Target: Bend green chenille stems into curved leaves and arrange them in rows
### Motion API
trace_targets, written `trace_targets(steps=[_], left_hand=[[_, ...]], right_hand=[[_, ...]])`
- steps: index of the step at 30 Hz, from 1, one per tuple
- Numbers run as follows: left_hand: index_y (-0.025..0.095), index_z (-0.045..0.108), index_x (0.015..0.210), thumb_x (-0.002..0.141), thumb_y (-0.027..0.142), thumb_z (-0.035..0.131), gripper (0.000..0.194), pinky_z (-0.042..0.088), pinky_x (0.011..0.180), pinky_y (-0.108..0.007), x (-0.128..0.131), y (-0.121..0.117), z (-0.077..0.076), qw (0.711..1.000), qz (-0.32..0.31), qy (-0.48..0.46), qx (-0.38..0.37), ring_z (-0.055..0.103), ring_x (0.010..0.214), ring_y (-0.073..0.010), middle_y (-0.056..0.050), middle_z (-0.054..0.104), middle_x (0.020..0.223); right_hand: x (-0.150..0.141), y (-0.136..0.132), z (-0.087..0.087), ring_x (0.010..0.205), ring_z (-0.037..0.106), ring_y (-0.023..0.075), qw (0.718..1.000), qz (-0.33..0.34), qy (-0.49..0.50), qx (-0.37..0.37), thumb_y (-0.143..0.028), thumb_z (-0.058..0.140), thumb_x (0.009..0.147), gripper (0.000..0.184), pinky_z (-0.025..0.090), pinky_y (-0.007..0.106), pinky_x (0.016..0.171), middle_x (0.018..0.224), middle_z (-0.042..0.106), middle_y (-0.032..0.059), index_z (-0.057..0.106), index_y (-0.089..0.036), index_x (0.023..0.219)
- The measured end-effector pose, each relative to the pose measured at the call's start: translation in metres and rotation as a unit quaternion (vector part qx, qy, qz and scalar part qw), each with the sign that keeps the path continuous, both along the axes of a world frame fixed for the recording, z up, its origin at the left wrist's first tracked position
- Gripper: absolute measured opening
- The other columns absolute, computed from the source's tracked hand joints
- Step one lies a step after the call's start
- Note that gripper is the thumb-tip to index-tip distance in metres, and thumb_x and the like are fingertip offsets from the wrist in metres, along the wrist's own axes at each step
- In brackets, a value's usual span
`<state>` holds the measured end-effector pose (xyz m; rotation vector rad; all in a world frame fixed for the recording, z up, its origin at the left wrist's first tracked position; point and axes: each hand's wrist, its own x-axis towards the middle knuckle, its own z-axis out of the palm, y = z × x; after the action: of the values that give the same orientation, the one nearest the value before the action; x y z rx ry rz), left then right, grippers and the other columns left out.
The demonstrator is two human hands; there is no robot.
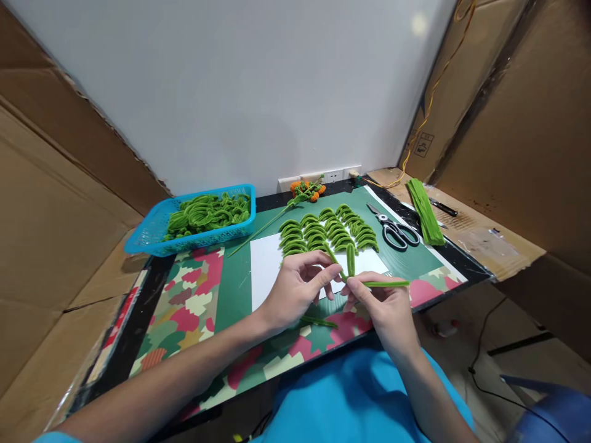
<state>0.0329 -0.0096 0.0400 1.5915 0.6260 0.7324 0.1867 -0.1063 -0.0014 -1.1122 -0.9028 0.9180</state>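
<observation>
Between my two hands is a green pipe cleaner [351, 261], bent so that a narrow upright loop stands at its middle and the ends stick out to either side. My left hand [302, 283] pinches it between thumb and fingers on the left. On the right, my right hand [381, 307] pinches it at the base of the loop. Behind my hands, curved green pipe-cleaner pieces [315, 234] lie in several columns on a white sheet [264, 271]. Another green pipe cleaner [319, 321] rests on the mat below my left hand.
A blue basket [207, 236] of green pieces stands at the left. Orange flowers on a green stem [307, 192] lie at the back. Scissors [394, 229], a bundle of green pipe cleaners [425, 212] and a black-handled tool [444, 207] are at the right. Cardboard walls flank the table.
</observation>
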Motion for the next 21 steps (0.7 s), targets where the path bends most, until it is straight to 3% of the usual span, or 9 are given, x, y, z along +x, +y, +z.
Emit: trace_targets(steps=[5, 9, 13, 17, 21], left_hand=[[0.015, 0.076, 0.093, 0.093, 0.034, 0.083, 0.020, 0.047, 0.050, -0.018, 0.000, -0.002, 0.003, 0.999, 0.005, 0.024, 0.027, 0.063, 0.055, -0.0088, 0.001, 0.071, 0.073], [0.017, 0.078, 0.097, 0.100, 0.035, 0.074, 0.019, 0.049, 0.058, -0.020, -0.002, -0.002, 0.002, 0.993, -0.022, 0.068, 0.089, 0.066, 0.068, -0.0113, -0.003, 0.074, 0.089], [0.018, 0.076, 0.099, 0.103, 0.036, 0.067, 0.021, 0.048, 0.063, -0.022, -0.003, -0.002, 0.004, 0.981, -0.069, 0.127, 0.129, 0.064, 0.078, -0.0140, -0.004, 0.072, 0.095], [0.018, 0.066, 0.093, 0.107, 0.039, 0.059, 0.026, 0.050, 0.060, -0.022, -0.003, -0.004, 0.006, 0.972, -0.154, 0.171, 0.048, 0.063, 0.070, -0.0137, -0.002, 0.068, 0.085], [0.021, 0.056, 0.094, 0.105, 0.049, 0.061, 0.030, 0.054, 0.053, -0.024, -0.004, -0.006, 0.008, 0.966, -0.197, 0.154, -0.061, 0.068, 0.060, -0.0162, 0.000, 0.066, 0.078]], right_hand=[[-0.004, -0.003, 0.005, 0.055, 0.066, 0.0155, 0.998, 0.039, -0.051, -0.015, -0.043, 0.081, 0.092, 0.028, 0.052, 0.025, 0.054, 0.064, 0.074, 0.0018, 0.082, -0.020, 0.076], [-0.003, -0.002, 0.003, 0.060, 0.068, 0.0163, 0.994, 0.045, -0.096, -0.007, -0.038, 0.077, 0.095, 0.025, 0.051, 0.024, 0.056, 0.064, 0.074, 0.0011, 0.085, -0.020, 0.080], [0.009, -0.001, 0.000, 0.069, 0.074, 0.0197, 0.989, 0.054, -0.137, 0.003, -0.038, 0.081, 0.091, 0.018, 0.055, 0.026, 0.063, 0.077, 0.082, 0.0033, 0.088, -0.021, 0.088], [0.021, -0.003, 0.002, 0.057, 0.068, 0.0183, 0.988, 0.041, -0.147, -0.008, -0.040, 0.089, 0.082, 0.025, 0.050, 0.027, 0.054, 0.066, 0.079, 0.0035, 0.083, -0.019, 0.070], [0.017, -0.004, 0.003, 0.046, 0.057, 0.0139, 0.994, -0.022, -0.107, 0.000, -0.037, 0.093, 0.076, 0.034, 0.043, 0.025, 0.046, 0.051, 0.067, -0.0004, 0.072, -0.019, 0.058]])
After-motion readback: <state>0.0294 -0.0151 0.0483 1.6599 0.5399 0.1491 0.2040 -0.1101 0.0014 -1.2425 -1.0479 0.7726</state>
